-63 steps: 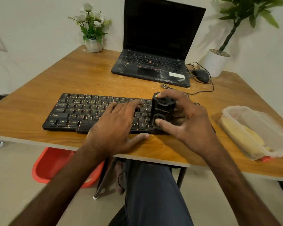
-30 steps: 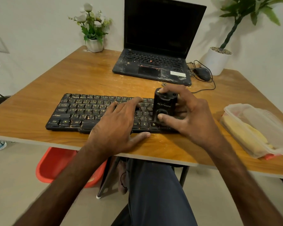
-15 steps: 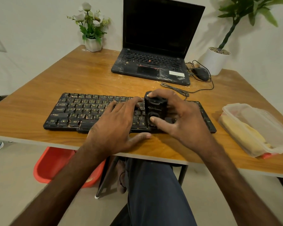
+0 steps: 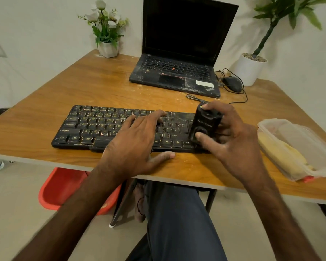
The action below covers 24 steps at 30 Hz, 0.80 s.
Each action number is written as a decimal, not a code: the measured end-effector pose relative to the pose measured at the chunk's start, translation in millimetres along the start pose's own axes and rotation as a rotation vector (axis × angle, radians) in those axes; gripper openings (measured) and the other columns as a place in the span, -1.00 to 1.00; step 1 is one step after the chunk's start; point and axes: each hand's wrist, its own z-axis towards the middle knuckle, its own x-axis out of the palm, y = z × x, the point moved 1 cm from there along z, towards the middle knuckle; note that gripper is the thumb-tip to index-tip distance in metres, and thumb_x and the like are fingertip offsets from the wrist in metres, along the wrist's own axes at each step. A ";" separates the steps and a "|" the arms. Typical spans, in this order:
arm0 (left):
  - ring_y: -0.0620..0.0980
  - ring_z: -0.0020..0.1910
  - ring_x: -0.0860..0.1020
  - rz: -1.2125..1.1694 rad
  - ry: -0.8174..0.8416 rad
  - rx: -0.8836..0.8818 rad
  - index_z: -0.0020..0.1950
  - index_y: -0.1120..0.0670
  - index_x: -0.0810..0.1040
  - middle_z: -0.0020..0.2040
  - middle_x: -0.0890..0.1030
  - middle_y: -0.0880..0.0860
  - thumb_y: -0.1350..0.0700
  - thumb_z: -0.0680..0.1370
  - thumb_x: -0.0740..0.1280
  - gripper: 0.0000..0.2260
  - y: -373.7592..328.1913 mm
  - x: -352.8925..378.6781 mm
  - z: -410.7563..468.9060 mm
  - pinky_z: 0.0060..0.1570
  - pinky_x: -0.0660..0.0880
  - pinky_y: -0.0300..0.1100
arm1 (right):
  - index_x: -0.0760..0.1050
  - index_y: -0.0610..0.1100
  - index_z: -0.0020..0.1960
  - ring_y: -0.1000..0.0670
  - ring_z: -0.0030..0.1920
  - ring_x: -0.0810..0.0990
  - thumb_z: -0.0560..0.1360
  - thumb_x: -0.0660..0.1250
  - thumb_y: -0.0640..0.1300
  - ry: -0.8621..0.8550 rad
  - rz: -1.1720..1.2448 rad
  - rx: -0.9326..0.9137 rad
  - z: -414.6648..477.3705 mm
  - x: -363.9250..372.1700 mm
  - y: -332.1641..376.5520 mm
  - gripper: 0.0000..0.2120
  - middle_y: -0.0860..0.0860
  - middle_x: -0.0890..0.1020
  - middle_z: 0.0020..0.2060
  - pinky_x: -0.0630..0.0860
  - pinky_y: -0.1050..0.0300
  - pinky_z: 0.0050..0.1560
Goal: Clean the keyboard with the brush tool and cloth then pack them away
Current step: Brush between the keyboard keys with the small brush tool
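Keyboard (image 4: 102, 127): lying along the near edge of the counter (image 4: 83, 87), its middle keys hiding under the left hand (image 4: 137, 142) and its right end under the right hand (image 4: 231, 140).
Left hand: resting flat on the keys with fingers straight, holding nothing.
Right hand: gripping the upright black brush tool (image 4: 205, 125) on the right-hand keys; bristles not showing.
Yellow cloth (image 4: 282, 155): sitting in a clear container (image 4: 297, 127) at the right, blurring through the plastic.
Laptop (image 4: 177, 76), mouse (image 4: 232, 84): sitting behind.

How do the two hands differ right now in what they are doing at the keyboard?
The left hand lies flat with fingers spread on the keys and holds nothing; the right hand grips the upright black brush tool. The left hand is over the middle of the keyboard; the right hand is at its right end. Both hands are bare and over the keyboard.
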 end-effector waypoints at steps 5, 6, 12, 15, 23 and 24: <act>0.00 0.41 0.39 -0.003 -0.007 -0.001 0.55 0.02 -0.01 0.41 0.44 0.02 -0.47 0.46 0.17 -0.14 0.1 0.4 -0.4 0.52 0.17 0.10 | 0.35 0.14 0.36 0.10 0.11 0.63 0.45 0.52 -0.16 0.078 -0.011 -0.094 -11.8 11.2 10.6 -0.41 0.09 0.55 0.23 0.67 0.18 -0.07; 0.00 0.42 0.38 -0.003 -0.005 -0.001 0.54 0.01 -0.02 0.42 0.43 0.02 -0.47 0.46 0.17 -0.15 0.0 0.6 -0.2 0.53 0.16 0.11 | 0.34 0.15 0.36 0.11 0.09 0.63 0.45 0.51 -0.15 0.051 -0.040 -0.078 -9.4 8.9 7.8 -0.42 0.12 0.55 0.21 0.67 0.20 -0.08; 0.01 0.43 0.38 0.017 -0.002 0.006 0.55 0.04 -0.02 0.43 0.42 0.05 -0.46 0.48 0.16 -0.15 1.2 1.8 0.0 0.50 0.20 0.16 | 0.35 0.17 0.34 0.14 0.09 0.63 0.44 0.53 -0.18 0.052 0.072 -0.043 -11.4 15.5 15.1 -0.40 0.14 0.53 0.20 0.66 0.21 -0.10; 0.03 0.42 0.39 0.019 -0.001 0.007 0.55 0.06 0.01 0.42 0.43 0.06 -0.45 0.48 0.17 -0.14 2.1 3.4 0.1 0.48 0.23 0.17 | 0.33 0.19 0.36 0.10 0.10 0.64 0.45 0.51 -0.16 0.106 0.047 -0.103 -13.8 23.6 18.9 -0.40 0.07 0.55 0.23 0.66 0.20 -0.06; 0.03 0.40 0.41 0.007 -0.010 0.001 0.55 0.07 0.05 0.41 0.44 0.05 -0.46 0.48 0.17 -0.14 1.0 2.6 0.3 0.48 0.24 0.17 | 0.31 0.16 0.37 0.10 0.11 0.62 0.46 0.50 -0.14 0.059 -0.022 -0.121 -8.4 20.4 13.1 -0.40 0.16 0.49 0.24 0.65 0.23 -0.05; 0.04 0.40 0.41 0.009 -0.011 0.002 0.55 0.08 0.06 0.40 0.45 0.06 -0.47 0.47 0.15 -0.14 1.3 2.3 0.2 0.48 0.25 0.18 | 0.31 0.16 0.38 0.09 0.12 0.62 0.46 0.50 -0.14 0.083 -0.007 -0.147 -10.4 22.7 14.9 -0.40 0.14 0.49 0.25 0.64 0.25 -0.03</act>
